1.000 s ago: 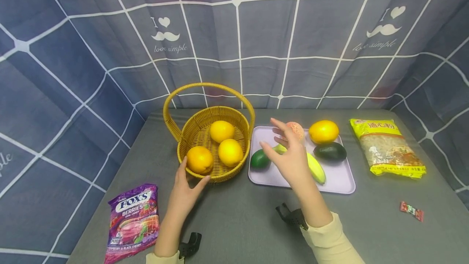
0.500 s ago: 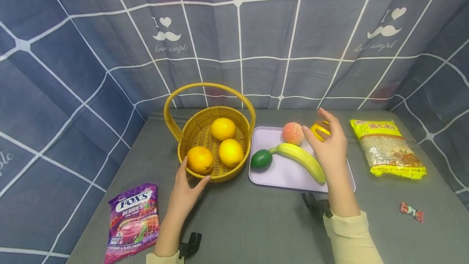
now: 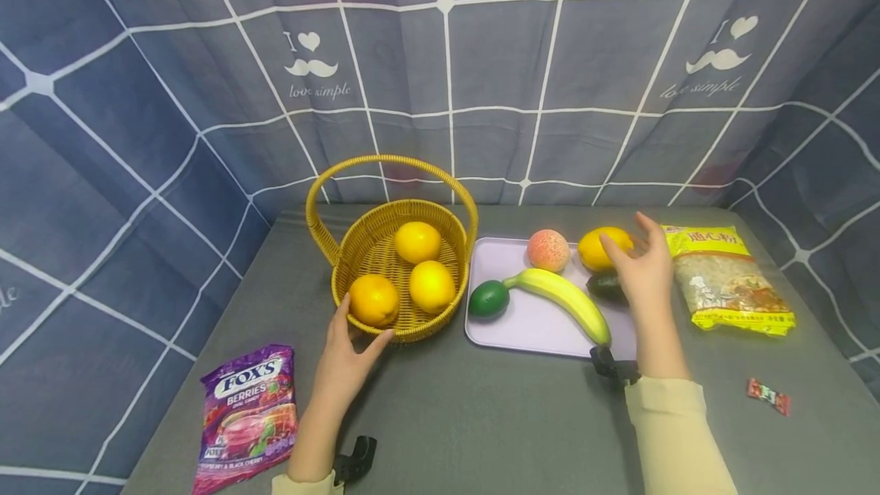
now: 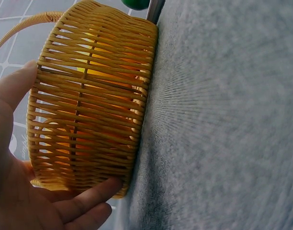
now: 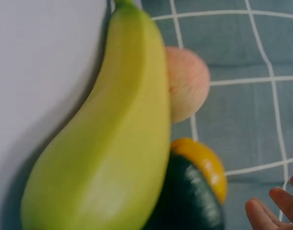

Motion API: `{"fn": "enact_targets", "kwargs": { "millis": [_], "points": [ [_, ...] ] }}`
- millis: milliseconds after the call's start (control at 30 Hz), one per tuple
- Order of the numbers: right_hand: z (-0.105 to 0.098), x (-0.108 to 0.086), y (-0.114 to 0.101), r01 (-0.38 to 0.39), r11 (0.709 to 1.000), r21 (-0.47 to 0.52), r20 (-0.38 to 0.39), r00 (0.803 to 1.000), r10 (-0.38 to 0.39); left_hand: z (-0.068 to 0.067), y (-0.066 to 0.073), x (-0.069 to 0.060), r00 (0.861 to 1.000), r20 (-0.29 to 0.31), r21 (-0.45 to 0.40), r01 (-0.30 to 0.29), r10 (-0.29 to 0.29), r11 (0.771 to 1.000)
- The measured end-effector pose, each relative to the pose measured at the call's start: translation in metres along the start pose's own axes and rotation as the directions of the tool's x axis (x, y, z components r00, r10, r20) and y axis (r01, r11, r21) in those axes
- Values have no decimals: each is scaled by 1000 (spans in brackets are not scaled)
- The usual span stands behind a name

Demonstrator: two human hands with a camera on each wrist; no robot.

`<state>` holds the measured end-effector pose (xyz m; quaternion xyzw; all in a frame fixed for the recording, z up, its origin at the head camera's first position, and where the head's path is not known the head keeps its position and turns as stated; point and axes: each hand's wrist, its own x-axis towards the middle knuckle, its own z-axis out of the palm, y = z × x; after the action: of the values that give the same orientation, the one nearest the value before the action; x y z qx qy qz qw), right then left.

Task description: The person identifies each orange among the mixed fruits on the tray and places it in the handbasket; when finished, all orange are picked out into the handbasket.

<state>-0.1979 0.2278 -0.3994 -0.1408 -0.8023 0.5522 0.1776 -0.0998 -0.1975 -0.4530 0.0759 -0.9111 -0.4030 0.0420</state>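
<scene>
Seemingly mid-reach over the lilac tray (image 3: 522, 328); gripping would call for closing fingers.
Left of the tray, the left hand (image 3: 346, 355) rests spread on the wicker basket (image 3: 412, 208); the right hand (image 3: 646, 273), fingers apart, hovers by orange-yellow fruit (image 3: 593, 250) at the tray's far-right corner; grey worktop (image 3: 481, 418) beneath, grid-patterned cloth (image 3: 502, 59) behind.

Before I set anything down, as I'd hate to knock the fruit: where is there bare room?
Bare table lies in front of the tray, between left hand and right sleeve. The tray is bare in front of the banana. The tray's far right corner is crowded, with the yellow fruit, dark green fruit and right hand.
</scene>
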Motion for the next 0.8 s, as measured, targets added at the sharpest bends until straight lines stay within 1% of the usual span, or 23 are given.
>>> {"fn": "enact_targets", "kwargs": {
  "millis": [133,267,500,667,800],
  "points": [
    [-1,6,12,-40,998,-47,10,999,41,0,1,0,1000,4,8,7,-7,1000],
    [-1,9,20,-48,995,-88,18,999,49,1,2,-1,1000,4,15,9,-9,1000],
    [-3,15,33,-90,984,-152,48,994,98,1,0,1,1000,16,1,1,-1,1000],
    [-2,22,37,-68,977,-202,75,994,85,0,1,1,1000,19,-2,10,-10,1000],
    [-1,28,39,-54,963,-263,110,990,85,-1,1,0,1000,19,-2,17,-17,1000]
  ]
}}
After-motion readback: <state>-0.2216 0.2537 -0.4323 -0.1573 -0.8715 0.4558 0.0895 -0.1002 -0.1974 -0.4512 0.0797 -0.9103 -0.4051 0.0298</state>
